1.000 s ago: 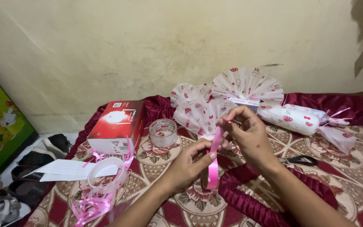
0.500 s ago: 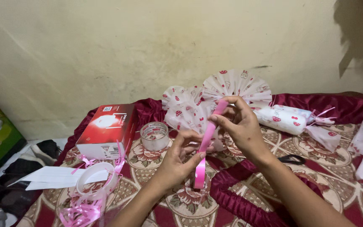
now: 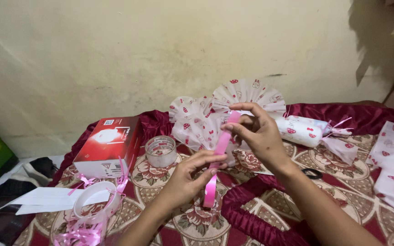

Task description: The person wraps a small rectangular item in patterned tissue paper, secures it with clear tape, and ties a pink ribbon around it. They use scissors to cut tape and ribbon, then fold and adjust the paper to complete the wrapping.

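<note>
Over the middle of the bed, the right hand (image 3: 261, 136) pinches the top of a flat pink ribbon strip (image 3: 219, 155); the left hand (image 3: 190, 175) pinches lower down. The ribbon is not yet tied; a wrapped white parcel with red prints (image 3: 304, 131) lies finished near the far edge.

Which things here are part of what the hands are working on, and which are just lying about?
In hand:
left hand and right hand, both pinching the pink ribbon strip
wrapped gift behind it

Lying about:
red box
tape roll
ribbon spool
scissors
white papers
second wrapped gift
</note>
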